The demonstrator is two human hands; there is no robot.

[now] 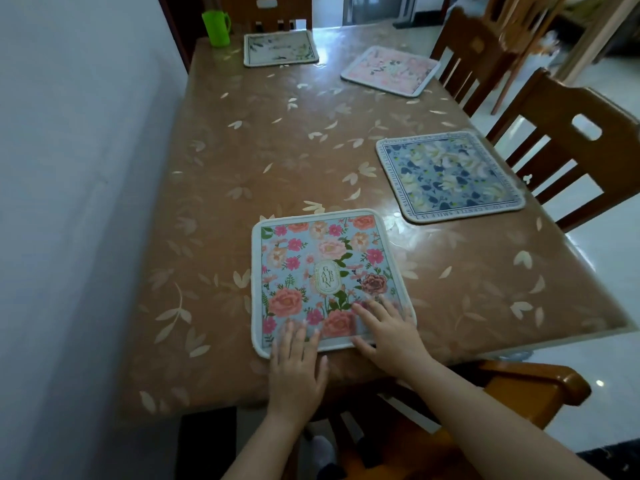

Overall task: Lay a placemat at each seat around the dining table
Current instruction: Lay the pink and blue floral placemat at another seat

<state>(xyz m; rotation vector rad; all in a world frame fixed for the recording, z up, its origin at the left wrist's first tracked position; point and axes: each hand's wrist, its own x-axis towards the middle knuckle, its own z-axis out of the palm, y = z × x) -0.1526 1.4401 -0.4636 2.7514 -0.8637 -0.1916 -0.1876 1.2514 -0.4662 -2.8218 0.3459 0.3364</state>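
Note:
A light-blue placemat with pink flowers (322, 268) lies flat at the near end of the dining table (263, 143). My left hand (296, 363) presses its near edge with straight fingers. My right hand (389, 336) lies flat on its near right corner. A blue floral placemat (448, 174) sits at the right side before a chair. A pink placemat (389, 70) lies further back on the right. A pale green-leaf placemat (280, 47) lies at the far end.
A green plastic cup (216, 27) stands at the far left corner. Wooden chairs stand on the right (568, 140), further back (467, 60), at the far end (273, 10) and under my arms (530, 386). A white wall (79, 202) runs along the table's left side.

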